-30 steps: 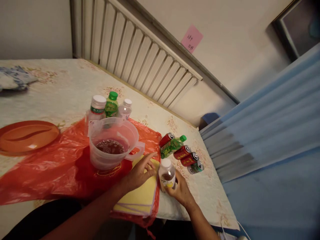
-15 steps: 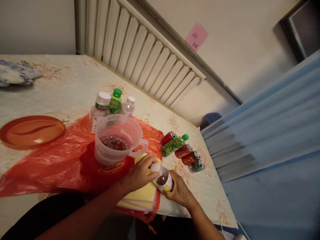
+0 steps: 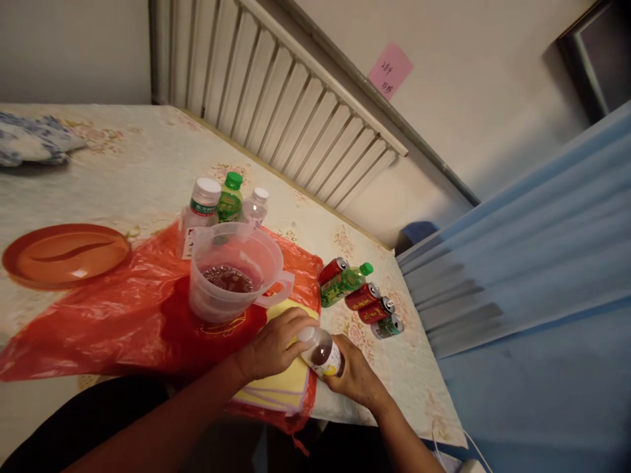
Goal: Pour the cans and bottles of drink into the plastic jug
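A small clear bottle (image 3: pixel 323 351) of dark drink, with a white and yellow label, tilts with its cap to the upper left. My right hand (image 3: pixel 355 374) is wrapped round its lower body. My left hand (image 3: pixel 279 345) pinches its white cap (image 3: pixel 306 334) between thumb and fingers. Beneath the left hand lie yellow cloths (image 3: pixel 283 391) on a red plastic bag (image 3: pixel 128 322). Just beyond stands a translucent measuring jug (image 3: pixel 211 302) with a bubbly dark liquid (image 3: pixel 227 279) in the bottom, its handle towards my hands.
Behind the jug stand a large white-capped bottle (image 3: pixel 200 213), a green-capped bottle (image 3: pixel 229 200) and a small white-capped bottle (image 3: pixel 255 207). An orange lid (image 3: pixel 69 253) lies at left. Several cans (image 3: pixel 362 297) and a green bottle (image 3: pixel 342 286) lie at right, near a blue curtain (image 3: pixel 517 295).
My left hand has turned slightly at the cap, its fingers now closer over it. The bottle and my right hand stay almost in place. The view has shifted slightly.
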The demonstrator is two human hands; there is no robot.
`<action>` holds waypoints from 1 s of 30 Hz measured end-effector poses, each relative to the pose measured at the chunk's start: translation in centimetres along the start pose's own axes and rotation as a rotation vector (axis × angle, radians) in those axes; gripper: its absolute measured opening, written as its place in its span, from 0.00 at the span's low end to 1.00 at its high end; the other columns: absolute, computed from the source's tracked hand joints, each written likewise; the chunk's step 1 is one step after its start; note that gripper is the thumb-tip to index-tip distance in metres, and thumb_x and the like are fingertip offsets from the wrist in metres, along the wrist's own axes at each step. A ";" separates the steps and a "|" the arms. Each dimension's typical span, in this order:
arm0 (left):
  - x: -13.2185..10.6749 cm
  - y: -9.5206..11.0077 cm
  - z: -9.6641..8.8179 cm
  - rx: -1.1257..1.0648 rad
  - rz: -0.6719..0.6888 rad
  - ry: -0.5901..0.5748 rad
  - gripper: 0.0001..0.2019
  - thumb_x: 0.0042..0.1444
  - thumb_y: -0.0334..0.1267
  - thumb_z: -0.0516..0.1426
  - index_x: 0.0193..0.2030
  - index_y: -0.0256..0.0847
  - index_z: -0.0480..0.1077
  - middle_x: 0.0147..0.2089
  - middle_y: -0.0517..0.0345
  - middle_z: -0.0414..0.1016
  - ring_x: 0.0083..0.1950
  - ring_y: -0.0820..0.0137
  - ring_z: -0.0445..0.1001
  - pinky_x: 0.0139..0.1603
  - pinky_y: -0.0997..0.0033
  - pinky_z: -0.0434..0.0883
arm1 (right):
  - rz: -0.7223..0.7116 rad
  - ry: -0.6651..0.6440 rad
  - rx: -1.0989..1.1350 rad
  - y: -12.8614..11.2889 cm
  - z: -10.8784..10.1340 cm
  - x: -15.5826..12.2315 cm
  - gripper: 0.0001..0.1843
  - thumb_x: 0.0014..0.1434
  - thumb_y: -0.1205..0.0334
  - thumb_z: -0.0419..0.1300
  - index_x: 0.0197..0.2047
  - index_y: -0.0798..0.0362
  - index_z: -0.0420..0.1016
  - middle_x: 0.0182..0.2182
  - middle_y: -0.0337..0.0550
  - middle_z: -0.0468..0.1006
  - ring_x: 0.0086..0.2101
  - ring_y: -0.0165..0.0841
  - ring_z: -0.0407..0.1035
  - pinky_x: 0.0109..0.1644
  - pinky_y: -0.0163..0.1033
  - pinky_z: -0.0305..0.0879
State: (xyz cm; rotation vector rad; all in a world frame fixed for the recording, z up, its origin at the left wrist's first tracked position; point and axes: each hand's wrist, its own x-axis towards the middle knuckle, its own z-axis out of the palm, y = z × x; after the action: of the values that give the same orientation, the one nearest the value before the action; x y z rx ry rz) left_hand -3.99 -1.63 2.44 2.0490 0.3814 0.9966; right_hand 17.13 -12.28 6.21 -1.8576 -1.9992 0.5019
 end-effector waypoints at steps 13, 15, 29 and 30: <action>-0.1 -0.6 1.0 0.037 -0.302 0.241 0.10 0.57 0.43 0.56 0.31 0.42 0.60 0.30 0.64 0.62 0.32 0.70 0.62 0.34 0.70 0.59 | -0.002 0.058 -0.048 -0.7 -1.9 0.7 0.24 0.45 0.69 0.64 0.48 0.53 0.71 0.39 0.43 0.76 0.39 0.38 0.70 0.44 0.41 0.67; -0.2 -1.0 1.5 0.032 -0.356 0.222 0.10 0.57 0.42 0.55 0.30 0.42 0.59 0.30 0.63 0.62 0.32 0.70 0.61 0.34 0.69 0.59 | -0.023 0.100 -0.078 -1.3 -3.1 1.4 0.23 0.46 0.68 0.64 0.48 0.53 0.71 0.39 0.44 0.75 0.38 0.38 0.70 0.43 0.41 0.67; -0.7 -1.4 2.0 0.048 -0.417 0.047 0.07 0.55 0.42 0.55 0.34 0.41 0.63 0.34 0.60 0.70 0.35 0.69 0.67 0.35 0.70 0.61 | -0.369 0.272 -0.396 -8.4 -9.8 10.8 0.33 0.47 0.68 0.63 0.58 0.50 0.66 0.50 0.51 0.70 0.49 0.45 0.68 0.54 0.52 0.67; -0.7 -1.3 2.0 0.048 -0.418 0.048 0.07 0.55 0.42 0.55 0.34 0.41 0.63 0.34 0.59 0.70 0.35 0.68 0.67 0.36 0.70 0.62 | -0.395 0.274 -0.432 -8.8 -9.9 11.4 0.34 0.47 0.68 0.63 0.58 0.50 0.65 0.51 0.51 0.69 0.50 0.46 0.67 0.55 0.53 0.67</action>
State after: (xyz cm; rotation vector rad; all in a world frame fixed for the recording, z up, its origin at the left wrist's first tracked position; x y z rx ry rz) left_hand -2.84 -2.26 0.31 1.8815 0.8268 0.7846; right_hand 13.66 -1.43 19.44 -1.5668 -2.3178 -0.3010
